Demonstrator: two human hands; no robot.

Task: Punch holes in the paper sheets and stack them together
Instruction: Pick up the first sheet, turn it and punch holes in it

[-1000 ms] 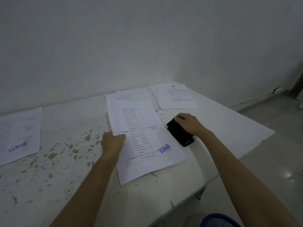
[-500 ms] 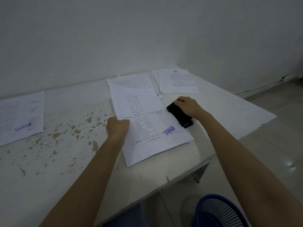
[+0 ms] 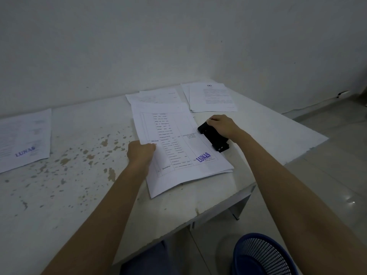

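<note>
Chipped white table (image 3: 83,175) against wall, left grip (image 3: 141,153) pinching paper sheets (image 3: 178,147), right grip (image 3: 222,126) clasping hole punch (image 3: 215,138).

Bare tabletop (image 3: 79,175) left of held sheets (image 3: 178,155); far paper piles (image 3: 212,98) block back.

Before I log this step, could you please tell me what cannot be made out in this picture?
Head view only:
- Punch slot and the sheets' edge in it: hidden by the right hand.
- Any holes: not visible.
- Table text: too small.
- Basket: cut off by the bottom edge.
</note>
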